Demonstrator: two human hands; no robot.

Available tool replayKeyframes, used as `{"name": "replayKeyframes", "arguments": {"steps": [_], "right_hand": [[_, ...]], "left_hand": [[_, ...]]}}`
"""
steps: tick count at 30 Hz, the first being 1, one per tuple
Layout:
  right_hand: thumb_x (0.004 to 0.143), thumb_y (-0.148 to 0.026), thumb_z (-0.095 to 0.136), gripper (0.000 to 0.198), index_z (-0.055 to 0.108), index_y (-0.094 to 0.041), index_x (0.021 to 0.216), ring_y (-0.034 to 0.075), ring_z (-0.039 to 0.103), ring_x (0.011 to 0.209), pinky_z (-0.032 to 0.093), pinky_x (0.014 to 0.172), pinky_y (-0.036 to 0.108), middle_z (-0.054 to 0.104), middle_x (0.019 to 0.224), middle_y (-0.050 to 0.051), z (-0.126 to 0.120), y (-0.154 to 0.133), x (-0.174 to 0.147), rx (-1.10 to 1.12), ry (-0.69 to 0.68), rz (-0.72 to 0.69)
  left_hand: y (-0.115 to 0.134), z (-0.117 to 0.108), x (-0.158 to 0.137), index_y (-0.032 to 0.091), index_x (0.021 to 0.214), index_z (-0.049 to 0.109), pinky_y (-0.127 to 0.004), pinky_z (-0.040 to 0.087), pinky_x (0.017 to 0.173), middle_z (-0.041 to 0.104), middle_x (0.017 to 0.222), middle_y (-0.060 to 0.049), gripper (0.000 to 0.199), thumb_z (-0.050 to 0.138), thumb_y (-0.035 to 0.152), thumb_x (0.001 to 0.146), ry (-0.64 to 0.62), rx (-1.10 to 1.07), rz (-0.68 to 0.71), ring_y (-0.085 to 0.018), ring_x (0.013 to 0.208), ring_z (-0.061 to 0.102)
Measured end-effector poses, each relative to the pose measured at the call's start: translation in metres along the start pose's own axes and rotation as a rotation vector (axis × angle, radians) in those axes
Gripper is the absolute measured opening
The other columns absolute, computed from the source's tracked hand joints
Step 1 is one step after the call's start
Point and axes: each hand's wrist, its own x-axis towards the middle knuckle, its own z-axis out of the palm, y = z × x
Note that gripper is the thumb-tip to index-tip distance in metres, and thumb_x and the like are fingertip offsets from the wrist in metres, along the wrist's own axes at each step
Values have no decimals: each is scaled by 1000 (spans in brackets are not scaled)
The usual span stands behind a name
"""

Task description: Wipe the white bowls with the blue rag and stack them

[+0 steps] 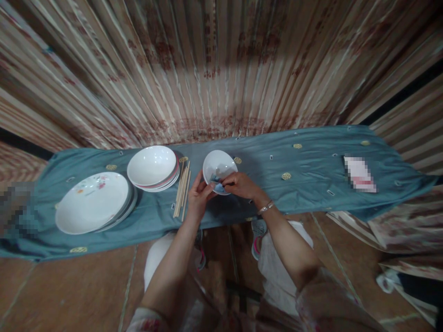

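A small white bowl [220, 162] is tilted toward me above the cloth-covered table. My left hand [200, 196] grips its lower left rim, thumb in front and fingers behind. My right hand [244, 185] is at the bowl's lower right, its fingers pinched together over the inside. Between the hands a blue patch [219, 187] shows in the bowl; whether it is cloth or a printed pattern I cannot tell. What the right fingers pinch is hidden. Several wooden chopsticks [182, 191] lie just left of my left hand.
A stack of white bowls [152, 165] stands left of the chopsticks. Farther left is a stack of large floral plates [92, 203]. A blurred pinkish-white object [360, 174] lies at the right of the blue-green tablecloth [304, 170]. A pleated curtain [221, 69] hangs behind the table.
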Motion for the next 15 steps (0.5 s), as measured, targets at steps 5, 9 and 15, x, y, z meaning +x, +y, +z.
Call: {"name": "replayKeyframes", "arguments": {"steps": [5,9,15], "right_hand": [[81,-7,58,21,74,-15,68,11,58,66,37,64,23,72,76,1,-1,-2,0,-186,34,-32],[83,-7,58,23,75,-15,69,14,64,75,43,70,25,76,86,4,0,-2,1,-318,77,-14],[86,-8,57,25,80,-18,81,23,70,101,50,101,37,79,103,9,5,1,2,-468,175,54]], "left_hand": [[-1,2,1,26,142,59,-37,64,82,81,108,-6,95,96,31,56,-1,-8,-3,-25,95,76],[-2,4,1,26,139,60,-35,65,78,81,103,-5,94,97,30,53,-3,-24,-7,-24,91,75],[-2,7,-1,26,137,61,-37,64,80,80,98,-3,85,94,28,59,-25,-28,-8,-22,90,74]]}}
